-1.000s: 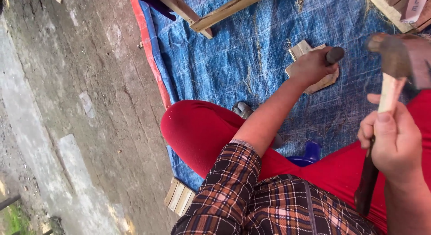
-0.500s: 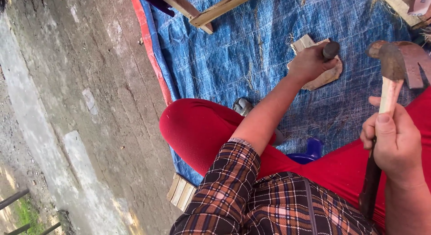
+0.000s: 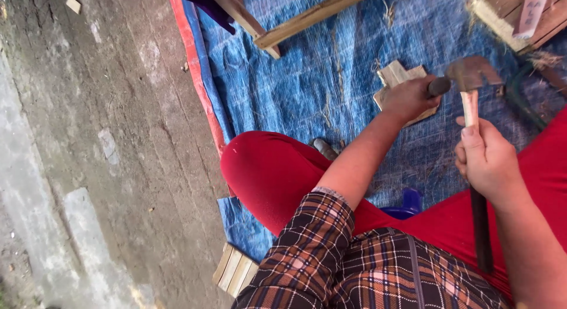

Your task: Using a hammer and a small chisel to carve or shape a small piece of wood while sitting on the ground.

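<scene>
Hammer point(image 3: 469, 79) head lower and further left than half second ago, now just beside tool point(image 3: 438, 86) in left hand point(image 3: 407, 99). Left hand clenched around dark tool, resting on wood piece point(image 3: 397, 77) on blue tarp point(image 3: 295, 90). Right hand point(image 3: 487, 158) grasping hammer handle mid-shaft, thumb along it, head up

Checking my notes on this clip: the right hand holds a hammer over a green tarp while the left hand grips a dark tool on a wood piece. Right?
Not quite: in the head view the tarp is blue, not green. The right hand does hold the hammer, and the left hand grips the dark tool on the wood piece.
</scene>
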